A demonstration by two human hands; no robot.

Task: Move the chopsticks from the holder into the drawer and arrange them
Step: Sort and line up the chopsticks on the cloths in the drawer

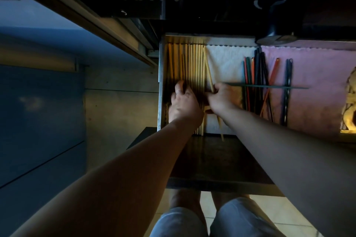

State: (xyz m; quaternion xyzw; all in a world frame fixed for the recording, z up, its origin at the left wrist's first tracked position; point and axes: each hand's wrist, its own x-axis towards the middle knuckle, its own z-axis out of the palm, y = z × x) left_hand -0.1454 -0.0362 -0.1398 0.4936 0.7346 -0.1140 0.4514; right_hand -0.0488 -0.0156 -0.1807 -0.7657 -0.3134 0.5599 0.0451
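Observation:
An open drawer (pixel 161 75) holds a row of several pale wooden chopsticks (pixel 189 63) laid side by side at its left end. My left hand (pixel 184 105) rests flat on the near part of that row, fingers spread. My right hand (pixel 221 99) is closed on a slanted wooden chopstick (pixel 208 69) that crosses the row's right edge; its lower end sticks out past the drawer front. A dark chopstick (pixel 269 87) pokes sideways from my right hand across a bunch of coloured chopsticks (pixel 254 81).
A white cloth (pixel 227 59) and a pink cloth (pixel 312 86) line the drawer bottom. A dark cylindrical holder (pixel 277 25) stands on the counter above the drawer. A lower dark shelf or drawer (pixel 215 159) juts out beneath. My knees show at the bottom.

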